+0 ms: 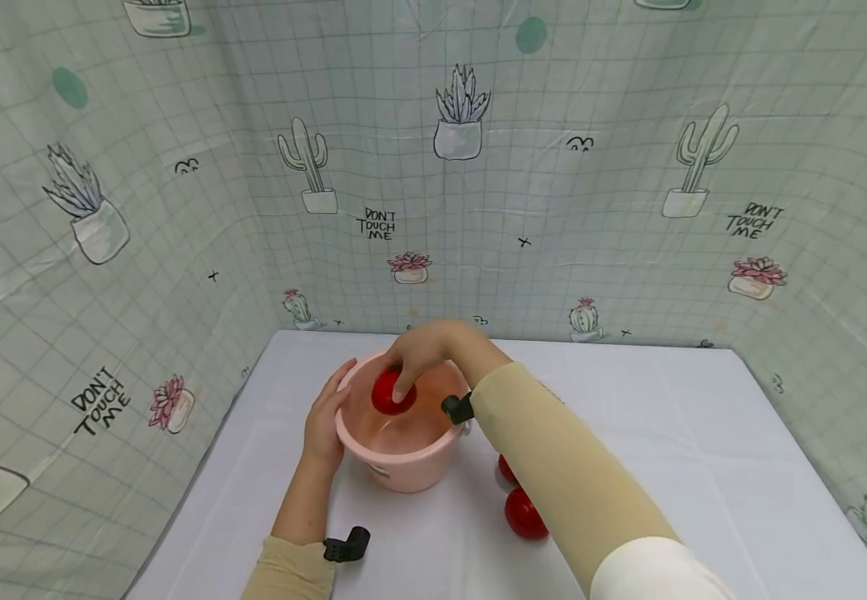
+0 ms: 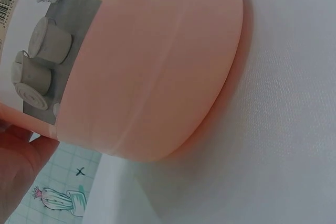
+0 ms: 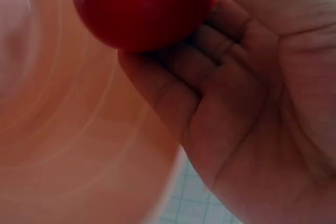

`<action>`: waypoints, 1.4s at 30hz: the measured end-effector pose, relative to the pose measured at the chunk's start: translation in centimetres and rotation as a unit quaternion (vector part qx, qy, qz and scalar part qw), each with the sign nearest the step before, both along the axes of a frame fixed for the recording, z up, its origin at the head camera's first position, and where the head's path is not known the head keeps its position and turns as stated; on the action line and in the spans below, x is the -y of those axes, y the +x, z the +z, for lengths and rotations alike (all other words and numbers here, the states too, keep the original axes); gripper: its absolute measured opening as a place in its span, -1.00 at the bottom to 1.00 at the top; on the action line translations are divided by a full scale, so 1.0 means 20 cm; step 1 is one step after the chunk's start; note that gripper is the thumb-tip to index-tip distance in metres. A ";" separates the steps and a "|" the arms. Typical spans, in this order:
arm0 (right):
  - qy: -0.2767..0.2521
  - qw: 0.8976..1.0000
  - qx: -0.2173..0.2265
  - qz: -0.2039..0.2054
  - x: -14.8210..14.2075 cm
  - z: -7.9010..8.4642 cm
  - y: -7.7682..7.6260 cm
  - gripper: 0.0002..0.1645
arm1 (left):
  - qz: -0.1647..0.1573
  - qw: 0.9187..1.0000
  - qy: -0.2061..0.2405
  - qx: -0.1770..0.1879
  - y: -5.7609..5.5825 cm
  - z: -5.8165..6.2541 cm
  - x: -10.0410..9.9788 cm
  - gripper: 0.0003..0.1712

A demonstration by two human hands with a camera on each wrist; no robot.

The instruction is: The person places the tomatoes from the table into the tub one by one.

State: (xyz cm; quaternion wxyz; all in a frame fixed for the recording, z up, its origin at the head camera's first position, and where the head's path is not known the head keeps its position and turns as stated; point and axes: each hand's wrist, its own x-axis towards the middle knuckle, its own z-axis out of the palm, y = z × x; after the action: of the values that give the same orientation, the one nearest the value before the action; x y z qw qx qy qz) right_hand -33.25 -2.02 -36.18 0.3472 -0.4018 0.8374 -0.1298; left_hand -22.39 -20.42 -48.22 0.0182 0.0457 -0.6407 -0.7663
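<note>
On a white table (image 1: 643, 408), a pink bucket (image 1: 407, 477) stands upright, its rim held by a person's left hand (image 1: 323, 421) while the right hand (image 1: 422, 347) grasps a round red object (image 1: 383, 396) inside the bucket's mouth; two similar red objects (image 1: 526, 514) lie to the right. A steadied rim and a low, gentle release should limit tipping.

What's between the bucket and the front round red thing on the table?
Just bare white cloth between the bucket and front red thing, in head view.
</note>
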 end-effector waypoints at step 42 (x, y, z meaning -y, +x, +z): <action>-0.089 0.995 0.047 -0.017 -0.15 -0.07 -0.01 -0.43 | 0.014 1.000 -0.023 0.009 0.02 0.01 -0.02 -0.49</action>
State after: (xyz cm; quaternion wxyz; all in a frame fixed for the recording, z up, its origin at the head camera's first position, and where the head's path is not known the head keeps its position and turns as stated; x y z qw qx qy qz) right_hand -33.46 0.89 -37.63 0.3464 -0.4103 0.8122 -0.2280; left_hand -21.98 -20.02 -48.10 0.0246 0.0613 -0.6573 -0.7507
